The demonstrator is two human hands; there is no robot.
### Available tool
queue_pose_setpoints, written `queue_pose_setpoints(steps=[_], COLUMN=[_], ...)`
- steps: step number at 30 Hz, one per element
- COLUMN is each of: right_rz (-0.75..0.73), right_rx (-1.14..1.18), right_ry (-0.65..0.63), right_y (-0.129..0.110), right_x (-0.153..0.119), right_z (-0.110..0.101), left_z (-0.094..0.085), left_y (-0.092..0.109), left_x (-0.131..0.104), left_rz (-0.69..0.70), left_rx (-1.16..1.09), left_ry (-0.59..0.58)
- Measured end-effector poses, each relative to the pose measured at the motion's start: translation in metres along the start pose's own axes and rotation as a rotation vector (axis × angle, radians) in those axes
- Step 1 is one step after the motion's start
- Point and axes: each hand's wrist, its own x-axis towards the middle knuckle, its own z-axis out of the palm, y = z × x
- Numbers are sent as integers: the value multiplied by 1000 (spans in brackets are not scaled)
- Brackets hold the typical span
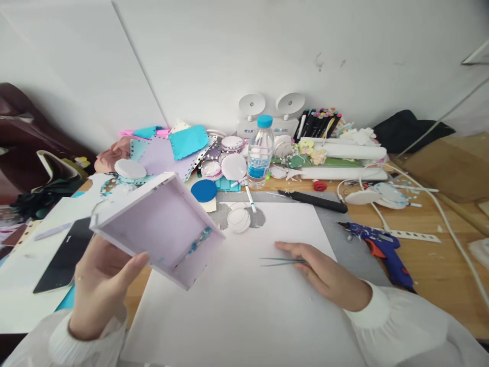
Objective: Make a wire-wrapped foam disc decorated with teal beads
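My left hand point(101, 280) grips a shallow, pale lilac open box point(148, 224) by its lower left edge, holding it tilted above the table. Small blue pieces point(200, 239) lie along the inside of the box's right wall. Over the white sheet point(237, 311), my right hand point(321, 267) is closed around thin metal tweezers point(280, 261), whose tips point left and stand a little apart, with nothing visible between them. Beyond the hands, a small round white piece point(239, 220) lies near the sheet's far edge.
A water bottle point(260, 153) with a blue cap stands behind the sheet. To the right lie a blue glue gun point(382, 250), a black craft knife point(315, 200) and a white cable point(439, 204). A dark phone point(64, 255) is at the left. Craft pieces and markers point(319, 125) crowd the wall.
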Motion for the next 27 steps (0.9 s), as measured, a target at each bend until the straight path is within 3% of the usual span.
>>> queue_pose_setpoints(steps=[4, 8, 11, 13, 17, 20, 25, 27], right_rz=[32, -133, -214, -169, -41, 13, -42, -46], right_rx=[-83, -229, -430, -458, -221, -118, -74, -75], right_ry=[97, 253, 359, 330, 139, 157, 89, 121], right_y=[-29, -58, -65, -65, -66, -69, -71, -70], right_x=[18, 44, 60, 66, 69, 70, 71, 70], right_z=[0, 16, 30, 37, 45, 45, 43, 41], left_z=[26, 42, 45, 44, 41, 40, 41, 41], left_y=[13, 15, 10, 8, 6, 6, 6, 6], left_x=[-4, -11, -17, -18, -18, -16, -15, -14], left_rz=[79, 147, 248, 294, 256, 230, 193, 182], left_rx=[-12, -12, 18, 52, 64, 18, -39, -49], left_ry=[28, -97, -147, -143, -193, -172, -112, -92])
